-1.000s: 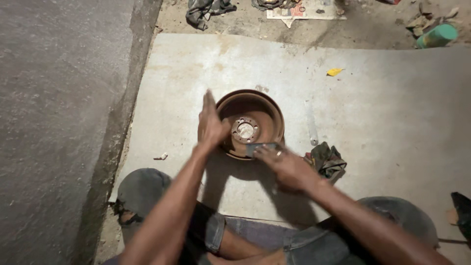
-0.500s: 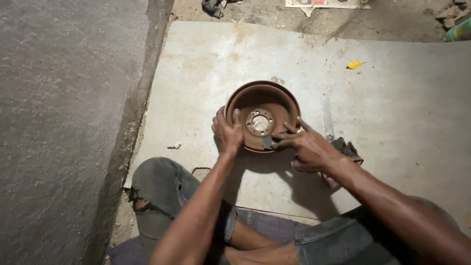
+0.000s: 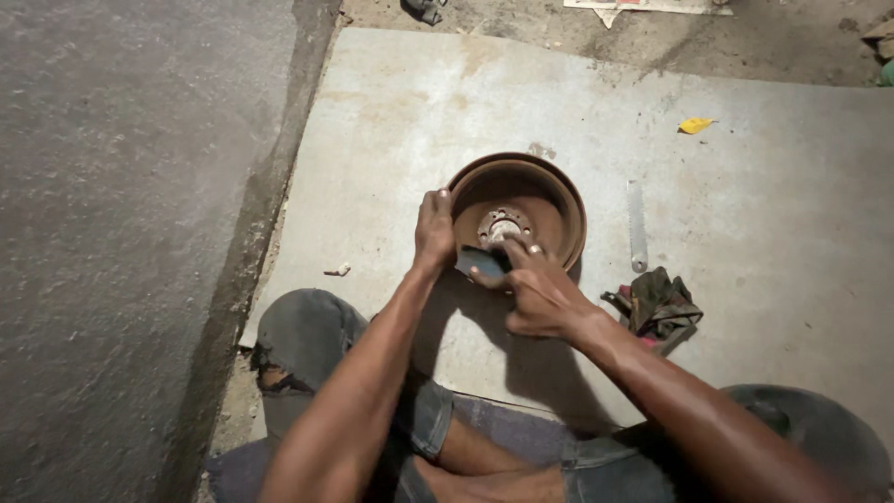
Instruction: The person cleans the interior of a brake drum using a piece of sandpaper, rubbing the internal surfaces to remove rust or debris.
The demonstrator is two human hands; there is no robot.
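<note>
Rusty brake drum lies open side up, slightly above the centre of the frame, on a pale grey sheet spread over the ground. Its round hub plate with a ring of bolt holes is visible at the bottom of the bowl. The rim is brown with rust all round.

Left hand grips the drum's left rim, fingers curled over the edge and closed on it. Right hand sits at the drum's lower rim, fingers pinched on a small dark abrasive piece, which is pressed against the inner face of the rim. A ring shows on one finger of this hand. The two hands are close together, with the dark piece between them.

Right of the drum, a narrow flat metal blade lies lengthwise on the sheet, apart from the drum. Below it, near the right forearm, lies a crumpled dark rag. A small yellow scrap lies in the upper right of the sheet. A small pale fragment lies at the sheet's left edge. The person's knees in worn grey jeans fill the lower part of the frame.
</note>
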